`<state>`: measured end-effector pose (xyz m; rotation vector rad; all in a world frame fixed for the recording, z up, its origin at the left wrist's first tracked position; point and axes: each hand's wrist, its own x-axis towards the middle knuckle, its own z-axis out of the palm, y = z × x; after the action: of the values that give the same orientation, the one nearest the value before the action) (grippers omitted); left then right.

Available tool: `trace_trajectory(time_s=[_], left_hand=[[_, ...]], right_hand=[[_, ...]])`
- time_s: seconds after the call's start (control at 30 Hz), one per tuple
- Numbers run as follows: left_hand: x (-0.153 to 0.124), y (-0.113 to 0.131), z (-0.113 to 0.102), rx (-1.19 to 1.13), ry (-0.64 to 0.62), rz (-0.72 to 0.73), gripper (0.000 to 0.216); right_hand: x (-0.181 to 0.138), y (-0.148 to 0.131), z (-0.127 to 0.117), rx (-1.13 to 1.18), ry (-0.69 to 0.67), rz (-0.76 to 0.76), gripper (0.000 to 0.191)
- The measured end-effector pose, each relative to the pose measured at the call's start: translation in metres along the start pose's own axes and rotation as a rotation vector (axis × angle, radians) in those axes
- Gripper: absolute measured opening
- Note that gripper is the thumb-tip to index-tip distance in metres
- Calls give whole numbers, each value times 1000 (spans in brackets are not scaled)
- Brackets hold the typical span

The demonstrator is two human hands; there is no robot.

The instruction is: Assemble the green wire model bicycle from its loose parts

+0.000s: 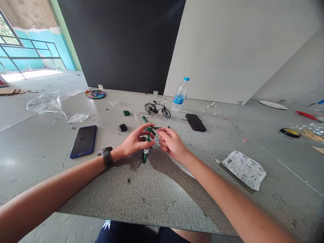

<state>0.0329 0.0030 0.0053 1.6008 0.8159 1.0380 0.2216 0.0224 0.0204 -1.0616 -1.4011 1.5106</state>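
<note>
Green and slender, a miniature bicycle with whitish front fittings sits between both hands near the middle of a grey textured desk, well in from the near edge. The left hand curves around it, thumb and forefinger parted across the frame and lightly holding it. The right hand has its fingers curled in, with thumb and forefinger drawn together beside thin dark rods; whether a part is caught between them I cannot tell.

My judgement is that the light hold is the weak point: a sideways push from the right fingertips could twist the frame or tip it over. Anything small that slipped free would be hard to find among the dark specks on the desk.

Beyond the hands, a black miniature bicycle stands just short of a clear blue-capped water bottle, so a long forward reach could knock either. A small black block lies near the left fingers. A blue-edged phone and a black phone flank the work, and a printed white sheet lies toward the near right corner, beyond the right forearm.
</note>
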Motion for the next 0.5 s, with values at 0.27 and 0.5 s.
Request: trace_trajectory(time_s=[0.27, 0.5], left_hand=[[2, 1, 2, -40, 35, -24, 75], [0, -2, 3, -27, 27, -11, 74]], right_hand=[[-1, 1, -17, -920, 41, -606, 15], [0, 7, -17, -940, 66, -667, 15]])
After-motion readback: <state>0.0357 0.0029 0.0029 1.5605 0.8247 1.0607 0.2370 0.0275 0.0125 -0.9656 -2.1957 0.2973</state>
